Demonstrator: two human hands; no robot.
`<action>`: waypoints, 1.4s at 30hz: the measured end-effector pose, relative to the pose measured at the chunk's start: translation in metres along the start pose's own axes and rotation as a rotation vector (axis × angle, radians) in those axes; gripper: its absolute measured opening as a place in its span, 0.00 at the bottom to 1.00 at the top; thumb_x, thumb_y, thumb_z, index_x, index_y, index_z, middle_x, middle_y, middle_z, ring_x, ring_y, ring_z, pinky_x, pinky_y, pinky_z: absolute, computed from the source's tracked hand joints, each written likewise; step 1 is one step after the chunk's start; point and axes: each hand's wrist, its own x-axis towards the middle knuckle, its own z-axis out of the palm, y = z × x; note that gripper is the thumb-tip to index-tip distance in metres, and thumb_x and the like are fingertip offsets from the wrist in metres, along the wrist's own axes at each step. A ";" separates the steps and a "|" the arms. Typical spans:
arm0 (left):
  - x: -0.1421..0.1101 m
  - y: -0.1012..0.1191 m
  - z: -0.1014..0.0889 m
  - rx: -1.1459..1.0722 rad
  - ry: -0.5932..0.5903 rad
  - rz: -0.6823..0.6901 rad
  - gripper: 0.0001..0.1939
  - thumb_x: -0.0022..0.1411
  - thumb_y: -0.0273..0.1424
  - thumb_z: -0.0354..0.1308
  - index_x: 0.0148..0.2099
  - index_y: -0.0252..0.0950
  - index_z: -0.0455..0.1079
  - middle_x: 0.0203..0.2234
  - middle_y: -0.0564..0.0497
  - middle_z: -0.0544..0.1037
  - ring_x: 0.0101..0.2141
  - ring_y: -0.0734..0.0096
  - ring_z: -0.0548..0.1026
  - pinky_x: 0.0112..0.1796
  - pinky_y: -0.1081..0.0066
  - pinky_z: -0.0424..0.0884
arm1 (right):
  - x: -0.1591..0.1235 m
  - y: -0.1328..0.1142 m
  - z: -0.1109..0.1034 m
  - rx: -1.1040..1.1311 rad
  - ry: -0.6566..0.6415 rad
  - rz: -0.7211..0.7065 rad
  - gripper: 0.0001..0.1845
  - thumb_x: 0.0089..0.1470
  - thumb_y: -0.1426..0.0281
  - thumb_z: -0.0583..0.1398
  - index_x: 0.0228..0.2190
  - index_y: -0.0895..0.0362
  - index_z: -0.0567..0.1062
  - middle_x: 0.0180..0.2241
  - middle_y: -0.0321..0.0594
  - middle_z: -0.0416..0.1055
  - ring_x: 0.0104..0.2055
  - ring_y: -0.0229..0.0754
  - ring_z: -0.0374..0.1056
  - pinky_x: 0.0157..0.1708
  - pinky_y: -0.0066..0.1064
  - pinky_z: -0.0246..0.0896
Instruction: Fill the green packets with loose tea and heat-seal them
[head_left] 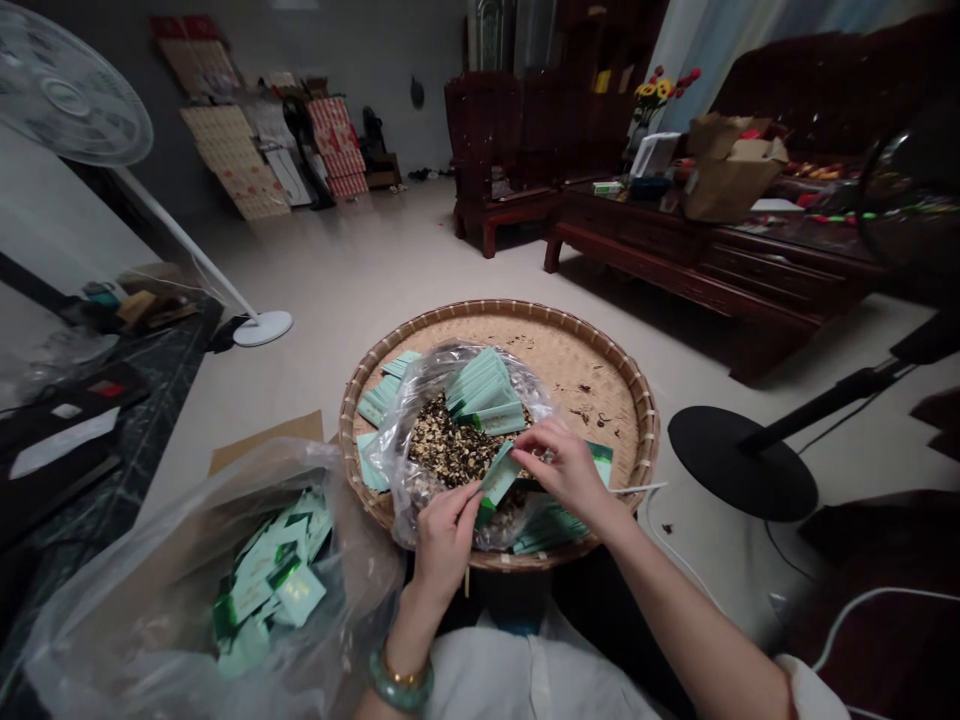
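A pale green paper-like packet (498, 480) with a darker green end is tilted between my two hands. My left hand (444, 535) pinches its lower left side; a jade-coloured bangle is on that wrist. My right hand (562, 465) has thumb and fingers closed at its upper edge. Beneath the hands, a clear plastic bag (394, 445) stands open on a round woven bamboo tray (592, 350), holding a dark and pale flaky dry mix (454, 450). A fanned stack of green packets (484, 390) lies on the mix. More packet stacks (551, 528) sit around the bag.
At left, a large clear bag (150, 570) contains several loose green packets (281, 575). A white standing fan (262, 328) is at left, and a black round stand base (739, 450) at right. White cables (862, 605) run at right. A dark wooden table (697, 250) stands beyond.
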 end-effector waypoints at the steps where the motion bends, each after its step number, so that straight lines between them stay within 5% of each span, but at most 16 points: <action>1: 0.000 0.000 0.000 0.007 -0.011 -0.020 0.11 0.60 0.30 0.53 0.42 0.36 0.76 0.34 0.47 0.82 0.33 0.65 0.79 0.36 0.69 0.74 | -0.001 -0.002 0.000 -0.030 0.009 -0.047 0.04 0.53 0.71 0.60 0.28 0.56 0.74 0.27 0.40 0.69 0.33 0.42 0.64 0.33 0.33 0.60; 6: 0.001 0.004 -0.002 0.009 -0.062 -0.182 0.14 0.63 0.34 0.51 0.44 0.35 0.75 0.34 0.47 0.82 0.31 0.67 0.78 0.34 0.71 0.73 | -0.007 -0.016 0.000 -0.025 -0.048 -0.320 0.04 0.53 0.76 0.57 0.30 0.57 0.72 0.30 0.42 0.71 0.34 0.41 0.62 0.34 0.32 0.61; 8: 0.002 0.005 -0.003 -0.009 -0.068 -0.206 0.15 0.62 0.35 0.51 0.44 0.35 0.75 0.35 0.47 0.81 0.32 0.66 0.78 0.34 0.71 0.73 | -0.009 -0.018 0.000 0.049 -0.108 -0.327 0.04 0.52 0.76 0.57 0.29 0.57 0.71 0.29 0.41 0.71 0.33 0.40 0.63 0.34 0.31 0.62; 16: 0.001 0.005 0.000 -0.177 -0.040 -0.237 0.12 0.58 0.34 0.56 0.41 0.37 0.77 0.34 0.47 0.82 0.33 0.63 0.79 0.38 0.67 0.74 | -0.017 -0.011 0.002 0.208 -0.276 0.158 0.09 0.51 0.65 0.60 0.28 0.58 0.74 0.24 0.37 0.70 0.28 0.38 0.65 0.28 0.28 0.61; 21: 0.002 0.005 0.007 -0.645 0.075 -0.505 0.21 0.52 0.44 0.61 0.42 0.33 0.75 0.36 0.45 0.81 0.32 0.64 0.79 0.36 0.64 0.76 | -0.021 -0.012 0.001 0.460 -0.254 0.300 0.11 0.53 0.62 0.58 0.30 0.59 0.73 0.25 0.36 0.70 0.26 0.37 0.65 0.26 0.26 0.62; 26: 0.000 0.005 0.011 -0.865 0.040 -0.571 0.28 0.55 0.48 0.56 0.51 0.33 0.69 0.41 0.42 0.79 0.39 0.62 0.77 0.37 0.66 0.75 | -0.024 -0.013 -0.002 0.706 -0.507 0.393 0.17 0.50 0.57 0.60 0.32 0.59 0.75 0.27 0.38 0.73 0.30 0.40 0.69 0.32 0.31 0.66; 30: -0.002 0.006 0.007 -0.631 -0.015 -0.439 0.24 0.61 0.43 0.51 0.52 0.32 0.69 0.44 0.41 0.77 0.46 0.59 0.74 0.45 0.62 0.72 | -0.022 -0.005 -0.006 0.613 -0.558 0.404 0.24 0.54 0.52 0.54 0.24 0.59 0.75 0.26 0.39 0.74 0.30 0.40 0.68 0.34 0.32 0.66; 33: -0.003 0.009 0.005 -0.171 0.102 -0.129 0.23 0.60 0.37 0.55 0.56 0.35 0.65 0.50 0.42 0.73 0.52 0.57 0.68 0.52 0.55 0.64 | -0.018 -0.002 -0.007 0.554 -0.505 0.389 0.25 0.57 0.52 0.51 0.25 0.58 0.75 0.27 0.38 0.73 0.29 0.39 0.67 0.32 0.31 0.66; 36: -0.004 0.014 0.008 0.231 0.080 0.178 0.27 0.56 0.30 0.59 0.58 0.38 0.63 0.54 0.42 0.69 0.53 0.52 0.64 0.53 0.50 0.60 | -0.013 -0.006 -0.002 0.448 -0.491 0.312 0.21 0.58 0.56 0.51 0.27 0.58 0.74 0.25 0.35 0.71 0.27 0.37 0.64 0.29 0.29 0.64; 42: -0.004 0.009 0.018 0.268 0.072 0.251 0.28 0.57 0.22 0.55 0.60 0.37 0.59 0.50 0.41 0.73 0.47 0.56 0.69 0.47 0.54 0.68 | 0.002 -0.027 -0.001 0.263 -0.602 0.181 0.20 0.58 0.61 0.51 0.20 0.58 0.69 0.19 0.32 0.64 0.22 0.34 0.58 0.23 0.26 0.57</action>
